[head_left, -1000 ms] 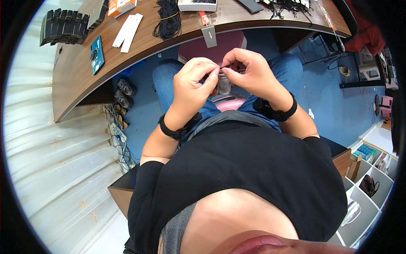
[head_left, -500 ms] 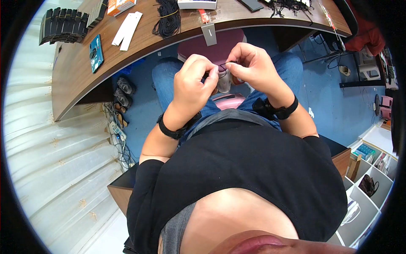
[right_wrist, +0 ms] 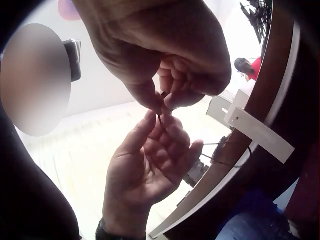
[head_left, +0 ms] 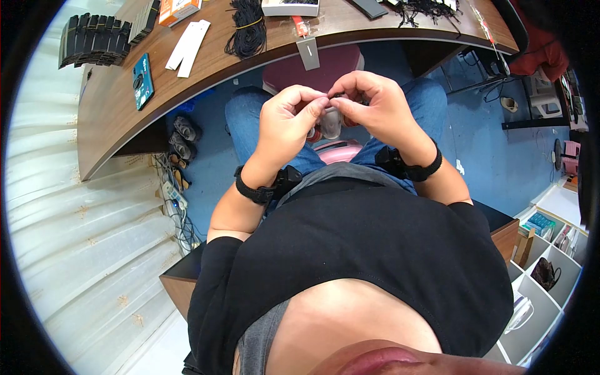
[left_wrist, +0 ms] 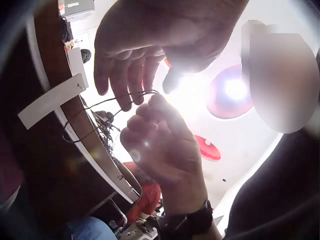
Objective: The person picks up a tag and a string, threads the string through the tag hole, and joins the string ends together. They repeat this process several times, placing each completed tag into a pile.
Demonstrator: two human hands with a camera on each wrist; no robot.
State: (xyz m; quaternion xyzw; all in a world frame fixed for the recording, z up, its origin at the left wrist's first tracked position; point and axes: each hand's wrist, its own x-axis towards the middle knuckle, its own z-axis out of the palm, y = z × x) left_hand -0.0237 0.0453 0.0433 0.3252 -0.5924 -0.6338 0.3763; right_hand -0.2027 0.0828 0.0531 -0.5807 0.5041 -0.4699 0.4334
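Note:
Over the lap, my left hand (head_left: 284, 128) and right hand (head_left: 382, 109) meet at the fingertips in the head view. Between them is a thin black cord, mostly hidden there by fingers. The left wrist view shows the cord (left_wrist: 74, 142) trailing in a long loop from the pinched fingers. In the right wrist view, the right thumb and index finger pinch a short dark end, and the left fingertips pinch the cord just below. A pale grey tag (head_left: 308, 54) hangs at the desk edge beyond the hands.
On the curved brown desk (head_left: 115, 122) lie a bundle of black cords (head_left: 245, 31), a white box (head_left: 290, 9), white strips (head_left: 189, 47), a teal phone-like object (head_left: 143, 81) and stacked black strips (head_left: 94, 40). Loose black cords (head_left: 425, 9) lie farther right. A pink seat (head_left: 281, 75) stands under the desk.
Half a second ago the hands were slightly apart with a small cord loop showing between them. The right hand has since come down and left, and the fingertips are together again.

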